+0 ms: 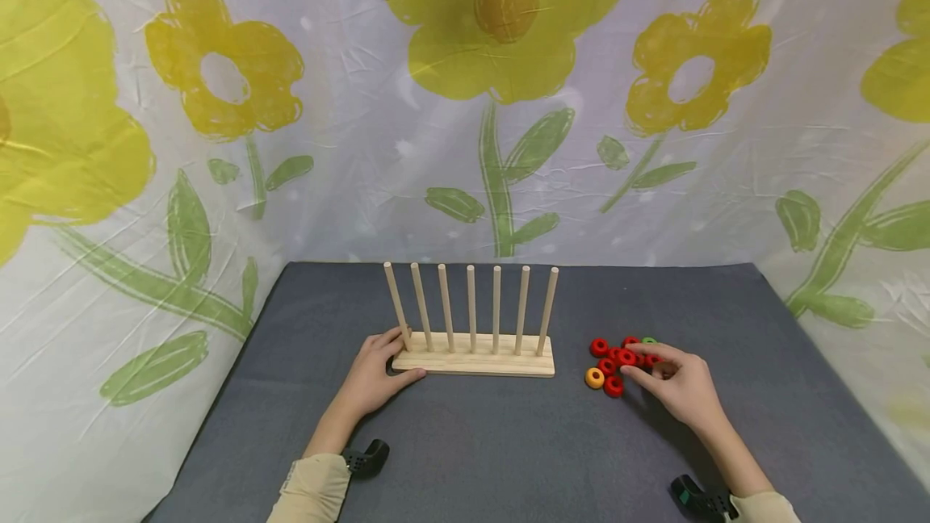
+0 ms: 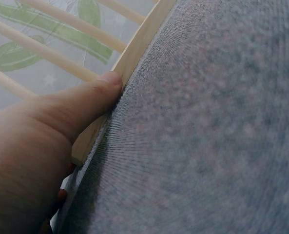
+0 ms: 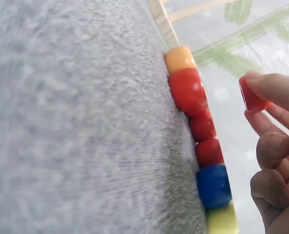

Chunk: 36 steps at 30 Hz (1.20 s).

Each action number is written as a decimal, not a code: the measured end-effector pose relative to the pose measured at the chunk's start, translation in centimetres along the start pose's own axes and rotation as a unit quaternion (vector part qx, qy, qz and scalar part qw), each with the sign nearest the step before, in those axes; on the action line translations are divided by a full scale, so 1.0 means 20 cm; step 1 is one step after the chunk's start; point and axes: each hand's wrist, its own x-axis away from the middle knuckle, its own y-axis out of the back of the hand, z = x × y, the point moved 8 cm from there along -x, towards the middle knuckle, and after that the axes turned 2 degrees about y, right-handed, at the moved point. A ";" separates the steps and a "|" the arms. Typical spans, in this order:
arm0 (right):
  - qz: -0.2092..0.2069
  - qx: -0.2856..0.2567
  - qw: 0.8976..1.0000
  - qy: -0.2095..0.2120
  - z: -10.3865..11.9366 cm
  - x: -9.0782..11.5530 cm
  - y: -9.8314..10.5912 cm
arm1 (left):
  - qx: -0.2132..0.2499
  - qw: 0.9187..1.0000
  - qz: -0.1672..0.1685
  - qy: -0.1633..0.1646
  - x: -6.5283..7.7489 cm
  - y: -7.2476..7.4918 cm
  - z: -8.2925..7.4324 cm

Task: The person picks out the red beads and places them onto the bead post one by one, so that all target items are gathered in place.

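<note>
Head view: wooden stand (image 1: 475,362) with seven pegs (image 1: 471,309) is standing upright on the grey desk (image 1: 494,442); ring pile (image 1: 606,366) is lying to its right. Left hand (image 1: 372,375) is gripping the stand's left end, thumb at the near edge, fingertips near the far corner. Right hand (image 1: 686,387) is working over the pile, thumb and finger pinching a red ring (image 1: 626,357). Orange ring (image 1: 594,378) is sitting near left in the pile.

Left wrist view: thumb is pressing the stand's near edge; other fingers mostly hidden.

Right wrist view: pinched ring is hanging clear of the pile, spare fingers bending. Blue ring (image 3: 214,185) is resting on the desk.
</note>
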 end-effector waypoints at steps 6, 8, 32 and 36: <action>-0.001 -0.001 1.000 -0.007 0.02 -0.01 0.01 | -0.001 1.000 0.001 0.002 0.00 0.00 0.00; -0.001 -0.003 1.000 -0.005 0.03 -0.02 0.01 | 0.003 1.000 0.000 0.002 0.00 0.00 0.00; -0.012 -0.031 0.999 0.019 0.15 -0.11 -0.02 | -0.001 1.000 0.003 0.000 -0.01 0.00 0.01; -0.014 -0.027 0.999 0.019 0.17 -0.13 -0.02 | 0.000 1.000 0.004 0.001 -0.01 0.00 0.01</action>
